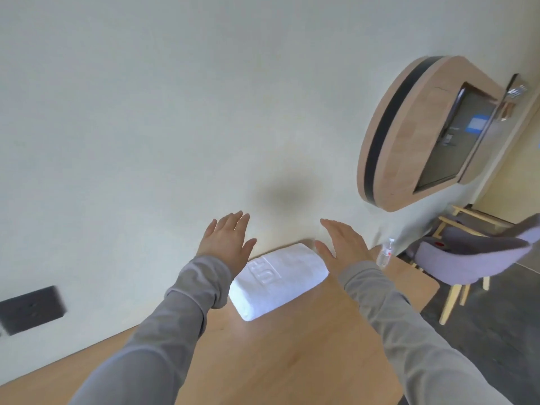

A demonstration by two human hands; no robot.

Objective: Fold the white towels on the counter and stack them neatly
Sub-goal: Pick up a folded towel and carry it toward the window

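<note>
A folded white towel with an embossed logo lies on the wooden counter, close to the wall. My left hand is raised above the towel's left end, fingers straight and spread, holding nothing. My right hand hovers over the towel's right end, flat, fingers extended, also empty. Neither hand plainly touches the towel. Both arms wear grey sleeves.
A small clear bottle stands on the counter's far right corner. A grey chair with wooden legs sits to the right. A rounded wooden wall unit hangs above. A dark socket plate is on the wall at left.
</note>
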